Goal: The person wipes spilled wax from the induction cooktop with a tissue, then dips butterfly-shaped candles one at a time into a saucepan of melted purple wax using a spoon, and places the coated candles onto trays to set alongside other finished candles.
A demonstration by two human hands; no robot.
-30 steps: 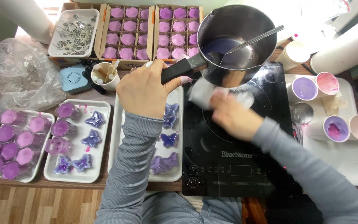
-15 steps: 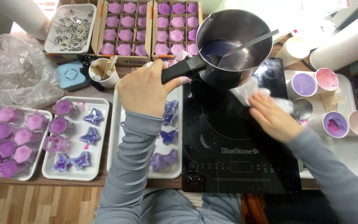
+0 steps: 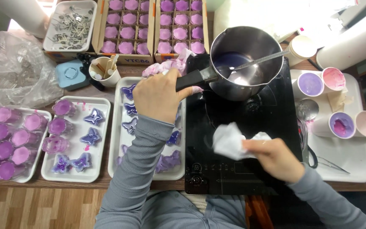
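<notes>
Currently our left hand point(image 3: 159, 95) grips the saucepan point(image 3: 246, 59) handle, lifted off the induction cooktop point(image 3: 250, 127); right hand point(image 3: 276, 157) fingers pinch a tissue point(image 3: 229, 140), wiping unfinished.

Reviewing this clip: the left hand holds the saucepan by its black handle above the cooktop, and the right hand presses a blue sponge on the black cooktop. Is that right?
Not quite. In the head view the right hand presses a crumpled white tissue, not a blue sponge, on the black cooktop. The rest stands: the left hand holds the saucepan by its black handle above the cooktop.
</notes>
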